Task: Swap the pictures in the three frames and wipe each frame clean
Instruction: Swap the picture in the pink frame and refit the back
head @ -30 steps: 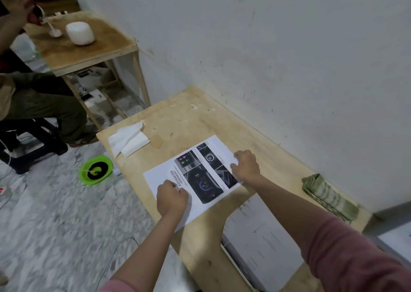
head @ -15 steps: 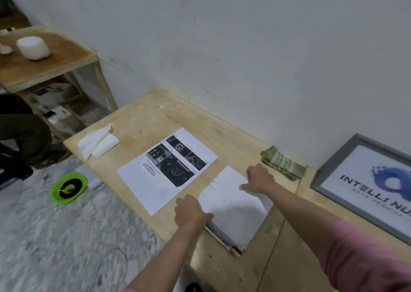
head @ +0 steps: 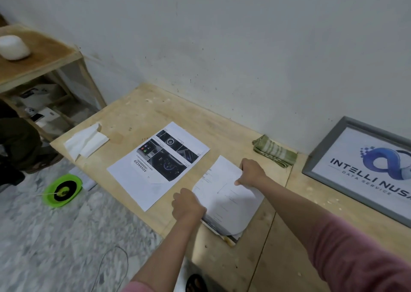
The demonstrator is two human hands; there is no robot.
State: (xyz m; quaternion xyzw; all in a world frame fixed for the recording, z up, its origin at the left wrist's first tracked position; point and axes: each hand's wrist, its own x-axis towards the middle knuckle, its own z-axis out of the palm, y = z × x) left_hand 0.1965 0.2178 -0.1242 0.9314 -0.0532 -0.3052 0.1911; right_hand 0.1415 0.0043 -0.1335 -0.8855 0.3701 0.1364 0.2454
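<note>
Both hands had left the printed picture [head: 159, 163]; my left hand [head: 188, 205] and right hand [head: 251, 172] now pinched the white sheet [head: 224, 196], so I judged the swap had moved on.

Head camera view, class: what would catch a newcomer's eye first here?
Probably the two hands, left hand and right hand, gripping a white sheet at the table's near edge. Just left of it lies a printed car-dashboard page; a grey-framed logo picture sits far right by the wall.

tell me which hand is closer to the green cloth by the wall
Right. The right hand grips the far edge of the paper stack, just short of the green cloth; the left hand grips the stack's near-left edge, farther away.
</note>
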